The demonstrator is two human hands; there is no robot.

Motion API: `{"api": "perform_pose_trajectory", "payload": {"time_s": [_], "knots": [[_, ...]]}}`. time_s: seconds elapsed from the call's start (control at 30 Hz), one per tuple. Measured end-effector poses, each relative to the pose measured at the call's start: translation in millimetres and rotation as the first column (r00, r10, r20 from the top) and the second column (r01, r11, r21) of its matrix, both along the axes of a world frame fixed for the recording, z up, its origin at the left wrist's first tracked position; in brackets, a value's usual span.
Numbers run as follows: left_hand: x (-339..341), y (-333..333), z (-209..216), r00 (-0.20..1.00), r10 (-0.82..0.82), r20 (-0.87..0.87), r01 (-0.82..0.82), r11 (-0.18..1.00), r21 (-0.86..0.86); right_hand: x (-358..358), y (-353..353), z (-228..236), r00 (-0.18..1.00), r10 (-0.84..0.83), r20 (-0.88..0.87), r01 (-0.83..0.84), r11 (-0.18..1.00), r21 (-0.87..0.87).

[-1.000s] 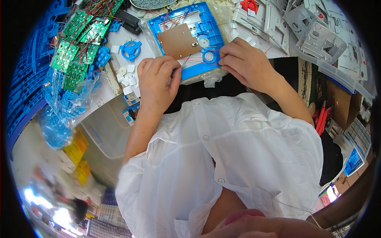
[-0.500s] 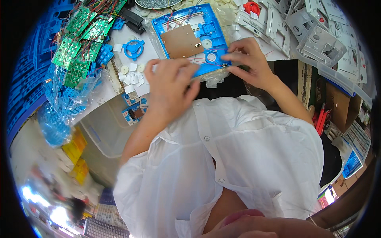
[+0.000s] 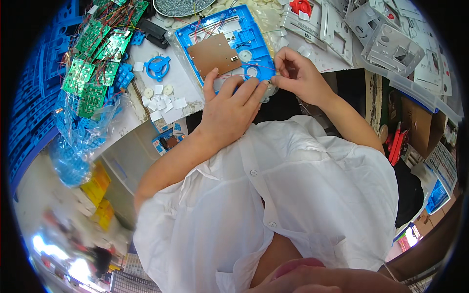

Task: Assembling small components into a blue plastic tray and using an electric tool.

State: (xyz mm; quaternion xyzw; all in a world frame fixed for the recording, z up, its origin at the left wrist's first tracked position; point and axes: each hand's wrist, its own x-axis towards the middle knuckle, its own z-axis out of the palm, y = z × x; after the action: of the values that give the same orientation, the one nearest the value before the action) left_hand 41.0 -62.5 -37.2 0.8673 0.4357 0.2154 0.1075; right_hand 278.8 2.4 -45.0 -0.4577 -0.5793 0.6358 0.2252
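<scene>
- Left hand (image 3: pixel 230 106): palm down, fingers spread and bent over the blue case's (image 3: pixel 265 52) near edge; whether it grips cannot be told.
- Right hand (image 3: pixel 304 78): thumb and forefinger curled close together at the case's near right corner; anything between them cannot be made out.
- Case: at the table's (image 3: pixel 188 105) near edge, a brown board (image 3: pixel 214 53) lying in it.
- White pieces (image 3: pixel 161 103), left of the case.
- Blue ring (image 3: pixel 157 68), beyond them.
- Green boards (image 3: pixel 78 75), farther left.

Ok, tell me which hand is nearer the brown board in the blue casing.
Left: the left hand is at the near edge of the brown board, while the right hand is farther right, by a corner of the blue casing.
</scene>
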Motion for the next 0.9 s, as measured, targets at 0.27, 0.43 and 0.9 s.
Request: {"api": "perform_pose_trajectory", "payload": {"time_s": [0.27,0.43,0.9], "knots": [[4,-1,-1,1.0,0.022,-0.014,-0.021,0.999,0.042,-3,7,6,0.997,0.068,0.036,-0.067,0.998,-0.006],[7,-4,-5,0.998,0.06,0.033,-0.062,0.996,0.062,-1,2,3,0.998,0.054,0.014,-0.054,0.999,0.003],[-69,7,13,0.953,0.232,0.194,-0.232,0.972,-0.018,-6,7,18,0.984,-0.006,0.179,-0.042,0.963,0.268]]}}
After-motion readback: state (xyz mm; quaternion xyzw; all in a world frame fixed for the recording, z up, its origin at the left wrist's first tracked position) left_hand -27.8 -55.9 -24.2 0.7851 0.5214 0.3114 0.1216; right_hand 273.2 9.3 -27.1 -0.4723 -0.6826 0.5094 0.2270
